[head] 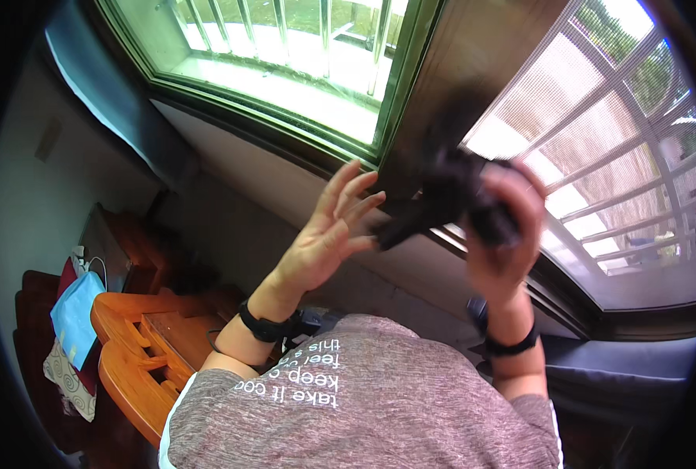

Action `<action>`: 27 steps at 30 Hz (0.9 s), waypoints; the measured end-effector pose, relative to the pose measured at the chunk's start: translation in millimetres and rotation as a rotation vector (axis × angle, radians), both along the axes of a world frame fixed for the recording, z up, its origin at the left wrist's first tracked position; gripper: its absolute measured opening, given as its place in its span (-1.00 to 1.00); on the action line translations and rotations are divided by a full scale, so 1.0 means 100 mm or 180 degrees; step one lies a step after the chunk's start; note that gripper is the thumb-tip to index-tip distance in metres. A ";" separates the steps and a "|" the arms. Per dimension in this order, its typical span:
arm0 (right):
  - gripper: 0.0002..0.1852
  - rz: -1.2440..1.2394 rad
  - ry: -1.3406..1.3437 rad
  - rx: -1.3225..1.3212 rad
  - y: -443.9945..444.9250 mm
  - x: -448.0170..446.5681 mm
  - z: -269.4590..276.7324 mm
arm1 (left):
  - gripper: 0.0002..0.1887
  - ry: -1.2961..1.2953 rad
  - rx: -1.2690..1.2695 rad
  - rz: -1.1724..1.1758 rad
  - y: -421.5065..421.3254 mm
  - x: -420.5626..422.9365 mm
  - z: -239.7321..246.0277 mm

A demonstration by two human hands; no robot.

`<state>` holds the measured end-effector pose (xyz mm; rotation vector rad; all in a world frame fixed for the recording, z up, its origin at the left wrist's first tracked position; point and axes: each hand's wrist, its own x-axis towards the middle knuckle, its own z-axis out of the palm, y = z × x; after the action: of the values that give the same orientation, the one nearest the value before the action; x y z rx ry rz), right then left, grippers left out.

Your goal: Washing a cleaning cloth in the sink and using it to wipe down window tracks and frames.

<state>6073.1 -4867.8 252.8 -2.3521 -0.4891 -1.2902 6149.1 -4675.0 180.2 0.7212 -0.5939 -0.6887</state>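
Observation:
My right hand (515, 205) grips a black handheld device (450, 182), raised in front of the window frame. Motion blur hides its details; one dark arm sticks out to the lower left and another part reaches upward. My left hand (321, 246) is held up beside it, palm partly showing and fingers apart. Its thumb is close to the tip of the lower dark arm; whether they touch I cannot tell. Black bands circle both my wrists.
A framed window pane (277, 88) with metal bars outside is ahead, and a screened, barred window (606, 146) is at right. A blue curtain (113, 111) hangs at left. An orange wooden chair (128, 352) stands at lower left, near a light-blue packet (78, 311).

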 end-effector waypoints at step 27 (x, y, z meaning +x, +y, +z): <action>-0.66 -0.1394 0.2293 -0.0198 0.14 0.44 -1.11 | -0.47 -0.0256 0.1394 0.0942 0.15 0.00 -0.29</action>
<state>6117.4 -4853.6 141.5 -2.8410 0.2254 -0.4827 6148.9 -4659.5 151.7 1.2225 -0.3983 -0.5180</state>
